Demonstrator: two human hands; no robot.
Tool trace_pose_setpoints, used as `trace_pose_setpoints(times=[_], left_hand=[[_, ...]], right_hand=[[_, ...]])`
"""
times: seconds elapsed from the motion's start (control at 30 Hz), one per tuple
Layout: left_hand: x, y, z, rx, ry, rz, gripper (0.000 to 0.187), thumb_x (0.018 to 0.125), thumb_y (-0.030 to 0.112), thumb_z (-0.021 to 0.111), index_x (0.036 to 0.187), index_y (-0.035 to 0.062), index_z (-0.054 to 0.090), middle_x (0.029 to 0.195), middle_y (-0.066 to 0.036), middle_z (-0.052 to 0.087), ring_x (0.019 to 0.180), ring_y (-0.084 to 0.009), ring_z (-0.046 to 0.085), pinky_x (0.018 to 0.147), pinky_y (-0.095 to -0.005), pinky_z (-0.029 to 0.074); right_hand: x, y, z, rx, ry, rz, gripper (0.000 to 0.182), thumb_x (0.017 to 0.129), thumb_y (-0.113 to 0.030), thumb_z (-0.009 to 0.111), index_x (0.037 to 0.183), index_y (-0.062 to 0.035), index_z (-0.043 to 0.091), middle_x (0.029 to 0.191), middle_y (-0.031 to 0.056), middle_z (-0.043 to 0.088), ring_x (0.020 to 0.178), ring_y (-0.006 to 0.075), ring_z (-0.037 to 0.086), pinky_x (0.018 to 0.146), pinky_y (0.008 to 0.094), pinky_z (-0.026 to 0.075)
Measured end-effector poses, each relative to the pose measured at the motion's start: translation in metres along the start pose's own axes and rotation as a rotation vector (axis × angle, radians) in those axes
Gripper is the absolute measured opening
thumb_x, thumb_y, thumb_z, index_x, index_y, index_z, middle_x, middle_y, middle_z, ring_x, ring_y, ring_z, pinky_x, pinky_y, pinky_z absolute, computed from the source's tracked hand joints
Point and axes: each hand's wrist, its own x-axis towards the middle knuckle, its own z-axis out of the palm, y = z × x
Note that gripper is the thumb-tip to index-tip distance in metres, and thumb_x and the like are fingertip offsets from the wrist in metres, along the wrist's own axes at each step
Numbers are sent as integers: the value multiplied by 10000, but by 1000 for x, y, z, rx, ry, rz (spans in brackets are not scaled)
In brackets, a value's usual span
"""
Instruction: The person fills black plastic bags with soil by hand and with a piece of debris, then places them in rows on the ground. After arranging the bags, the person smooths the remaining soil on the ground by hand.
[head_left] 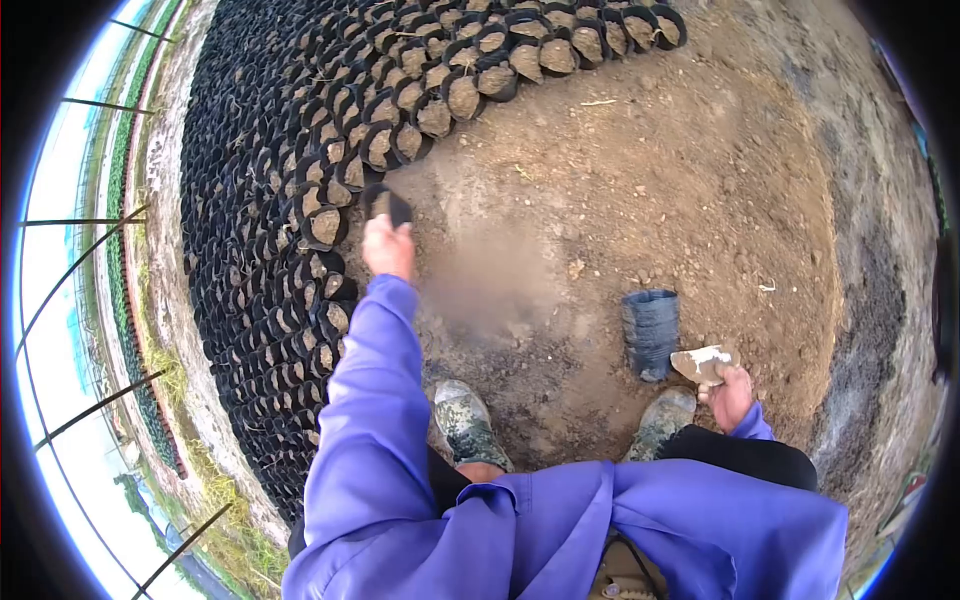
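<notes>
My left hand reaches out to the edge of the rows of pots and grips a black nursery pot by its side. The rows of soil-filled black pots stand right beside it. Low on the right, my right hand is closed on a soil-smeared white scoop; its exact make is hard to see. Just left of the scoop, a stack of nested black pots lies on the soil.
Loose brown soil spreads in front of me and to the right. My boots, the left boot and the right boot, stand on the dirt. Thin dark poles and a grass strip run along the far left.
</notes>
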Motion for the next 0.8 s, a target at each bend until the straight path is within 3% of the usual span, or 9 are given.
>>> trace_pose_setpoints(times=[0.13,0.17,0.27,0.33,0.43,0.53,0.6,0.7,0.8], left_hand=[[42,-90,28,243,-155,-107,250,763,227,695,842,23,574,842,-169,598,796,-359,609,706,-432,493],[48,-100,26,581,-282,188,247,769,234,694,842,32,572,846,-158,602,811,-348,612,703,-436,496],[53,-62,0,470,-245,-139,258,782,254,697,892,55,574,912,-129,606,870,-315,607,714,-436,500],[46,3,-33,496,-56,-96,310,759,237,714,965,56,571,975,-135,591,901,-314,593,739,-423,494],[7,83,-29,-62,-19,513,336,727,151,711,1015,40,577,968,-133,584,851,-320,576,745,-405,480],[-71,187,-19,-688,-731,432,265,751,144,696,985,38,632,941,-133,613,895,-298,592,798,-367,480],[-104,238,-11,-795,-838,620,251,762,119,675,991,27,632,955,-135,616,910,-268,601,799,-359,486],[-116,266,-1,-906,-1373,446,192,799,105,640,972,22,624,933,-126,627,860,-243,610,767,-374,490],[-100,289,-27,-745,-1457,81,107,830,72,606,923,22,616,881,-101,623,799,-216,608,716,-359,490]], right_hand=[[41,10,-21,528,23,66,213,868,-63,427,1032,40,514,925,145,584,774,211,596,594,288,531],[60,3,-36,613,92,74,208,862,-3,397,1019,94,494,927,172,568,850,242,593,685,313,554],[103,-11,-50,519,210,-124,219,877,-63,498,988,125,511,980,191,602,903,275,615,802,346,544],[111,-8,-50,376,216,-240,226,867,-72,549,988,115,513,988,201,611,906,297,624,817,364,536],[97,-8,-35,139,136,-310,204,888,-47,507,1006,118,486,1028,247,584,913,376,613,859,441,523],[86,-21,-19,414,199,-148,200,906,-17,387,1014,122,481,1037,248,595,938,386,619,830,495,530],[79,-23,-17,368,138,-165,201,905,-20,395,1010,130,479,1025,253,599,921,400,625,795,496,542],[70,-25,-19,289,85,-185,200,900,-14,400,999,140,481,1020,268,600,868,418,636,732,485,561],[68,-26,-27,242,-22,-203,186,881,7,425,1004,130,490,956,241,617,807,403,653,669,462,579]])
